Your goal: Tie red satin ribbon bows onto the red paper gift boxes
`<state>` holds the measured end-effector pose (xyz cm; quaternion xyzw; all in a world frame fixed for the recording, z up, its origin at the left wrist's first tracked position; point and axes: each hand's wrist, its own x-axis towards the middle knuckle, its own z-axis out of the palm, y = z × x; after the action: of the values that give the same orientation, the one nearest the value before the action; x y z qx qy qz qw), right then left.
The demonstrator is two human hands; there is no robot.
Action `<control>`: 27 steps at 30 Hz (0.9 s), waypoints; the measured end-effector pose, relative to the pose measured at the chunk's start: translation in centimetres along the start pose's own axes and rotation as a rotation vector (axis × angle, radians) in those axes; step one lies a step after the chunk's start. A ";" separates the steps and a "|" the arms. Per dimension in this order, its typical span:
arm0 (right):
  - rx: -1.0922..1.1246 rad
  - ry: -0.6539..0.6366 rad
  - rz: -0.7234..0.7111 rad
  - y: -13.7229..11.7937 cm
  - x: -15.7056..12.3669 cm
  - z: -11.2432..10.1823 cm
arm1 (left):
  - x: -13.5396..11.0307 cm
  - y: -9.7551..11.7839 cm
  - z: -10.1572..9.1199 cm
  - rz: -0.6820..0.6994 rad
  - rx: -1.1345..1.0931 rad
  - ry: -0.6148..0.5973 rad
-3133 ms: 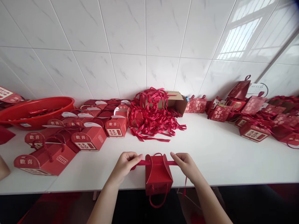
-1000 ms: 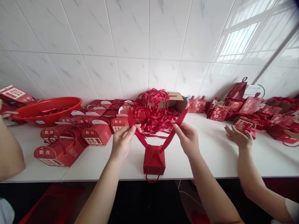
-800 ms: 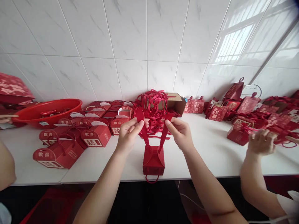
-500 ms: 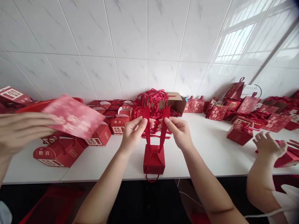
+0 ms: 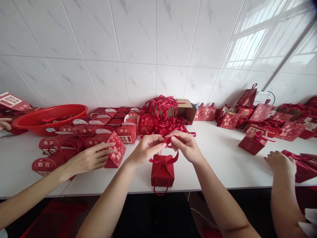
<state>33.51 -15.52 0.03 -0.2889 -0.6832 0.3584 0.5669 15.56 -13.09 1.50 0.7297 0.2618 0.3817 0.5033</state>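
A small red gift box [image 5: 162, 172] stands in front of me near the table edge, its cord handle hanging over the near side. Red ribbon [image 5: 176, 156] rises from the top of the box. My left hand [image 5: 148, 147] pinches one ribbon end just above and beyond the box. Beside it, my right hand [image 5: 183, 145] pinches the other end, and the two ends meet between my fingertips. Exactly how they cross is hidden by the fingers. Behind my hands lies a tangled heap of red ribbons [image 5: 162, 110].
A co-worker's hand [image 5: 92, 160] touches a pink-red box [image 5: 117, 150] on the left. Rows of red boxes [image 5: 127, 132] and a red basin [image 5: 49, 115] stand behind. At right, another person's hand [image 5: 282, 163] is by a ribboned box [image 5: 304, 168]. A cardboard carton [image 5: 189, 110] sits against the wall.
My hands have come together and the ribbon ends, held upright and apart before, now meet. At left, a co-worker's hand has set a pink-red box down on the table.
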 end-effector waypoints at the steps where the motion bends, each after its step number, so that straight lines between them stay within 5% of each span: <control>1: -0.033 -0.012 -0.037 0.2 0.0 -0.2 | 0.0 0.0 -0.1 -0.017 -0.040 0.007; 8: -0.534 -0.100 -0.439 1.6 0.0 -1.3 | 0.1 -0.5 -0.7 -0.097 -0.216 0.157; 13: -0.655 -0.071 -0.474 2.4 -0.1 -1.4 | -0.2 -1.1 -0.6 -0.157 -0.275 0.063; 16: -0.642 -0.019 -0.457 2.2 -0.5 -1.1 | -0.7 -1.1 -0.4 -0.084 -0.075 0.119; 20: -0.577 0.284 -0.341 1.7 -3.0 -0.9 | -2.5 -1.6 -1.1 0.148 0.506 0.438; 22: -0.564 0.442 -0.206 2.1 -5.6 -1.5 | -4.6 -2.8 -2.4 0.150 0.620 0.563; 27: -0.583 0.690 0.228 5.8 -15.1 -4.4 | -12.3 -8.4 -6.5 -0.351 0.472 0.818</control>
<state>40.69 -23.60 -12.84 -0.6119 -0.4908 0.0943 0.6131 3.23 -16.08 -8.69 0.5591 0.6355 0.4767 0.2373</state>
